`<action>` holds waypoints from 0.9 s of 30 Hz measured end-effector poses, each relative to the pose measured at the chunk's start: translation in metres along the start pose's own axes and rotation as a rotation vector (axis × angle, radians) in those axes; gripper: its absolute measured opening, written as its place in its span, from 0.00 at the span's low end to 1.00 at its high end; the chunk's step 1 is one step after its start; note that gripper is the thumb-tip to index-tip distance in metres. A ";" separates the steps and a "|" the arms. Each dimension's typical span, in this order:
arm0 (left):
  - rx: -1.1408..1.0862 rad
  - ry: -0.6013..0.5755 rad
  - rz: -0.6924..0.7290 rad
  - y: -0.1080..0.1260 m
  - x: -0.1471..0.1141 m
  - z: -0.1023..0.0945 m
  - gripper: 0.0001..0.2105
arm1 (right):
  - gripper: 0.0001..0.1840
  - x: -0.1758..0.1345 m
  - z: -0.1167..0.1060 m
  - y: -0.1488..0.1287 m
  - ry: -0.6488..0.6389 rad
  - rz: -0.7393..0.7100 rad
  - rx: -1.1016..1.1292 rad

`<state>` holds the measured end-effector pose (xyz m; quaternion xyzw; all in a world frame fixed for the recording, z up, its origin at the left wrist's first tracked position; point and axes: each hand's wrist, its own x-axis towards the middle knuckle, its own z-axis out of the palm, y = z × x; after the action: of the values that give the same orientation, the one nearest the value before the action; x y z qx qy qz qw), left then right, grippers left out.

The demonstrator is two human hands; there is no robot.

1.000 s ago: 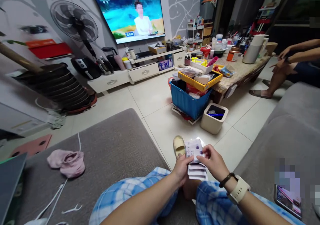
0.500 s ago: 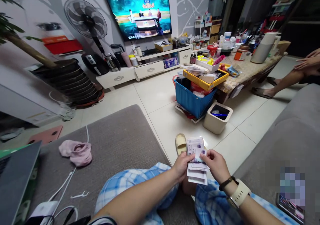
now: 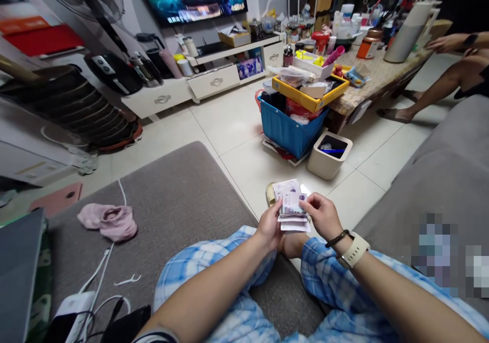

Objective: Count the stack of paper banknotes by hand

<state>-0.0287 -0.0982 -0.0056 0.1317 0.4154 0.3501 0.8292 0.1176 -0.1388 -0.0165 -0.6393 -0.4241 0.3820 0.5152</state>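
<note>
A stack of pale purple banknotes point(image 3: 292, 203) is held out over my crossed legs. My left hand point(image 3: 270, 223) wraps around its left side, the thumb lying on top. With thumb and fingers closed, my right hand point(image 3: 323, 211) pinches the right edge of a note near the top. Below the upper notes, the white edges of several folded notes stick out toward me. A dark bracelet and a cream watch point(image 3: 355, 251) sit on my right wrist. Behind the notes, a beige slipper point(image 3: 270, 193) on the floor is partly covered.
On the grey sofa seat lie a pink cloth point(image 3: 109, 221), white cables, a floss pick point(image 3: 128, 280) and a laptop point(image 3: 19, 272). Ahead stand a beige bin point(image 3: 324, 167), a blue crate point(image 3: 286, 129) and a cluttered table point(image 3: 376, 76). Another person's leg and hand show at right.
The view has tilted downward and turned slightly right. My hands have shifted the notes; the right hand now pinches higher up, and the folded lower edges show less than before.
</note>
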 end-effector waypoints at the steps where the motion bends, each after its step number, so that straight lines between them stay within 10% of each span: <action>1: -0.007 0.015 -0.016 -0.001 -0.001 0.000 0.15 | 0.18 -0.002 0.001 0.001 -0.005 -0.005 0.008; 27: 0.013 0.030 0.045 -0.002 -0.001 -0.004 0.10 | 0.23 -0.015 -0.004 -0.016 -0.213 0.121 0.203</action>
<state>-0.0317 -0.1006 -0.0082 0.1410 0.4268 0.3679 0.8140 0.1135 -0.1528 0.0008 -0.5641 -0.3965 0.5189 0.5053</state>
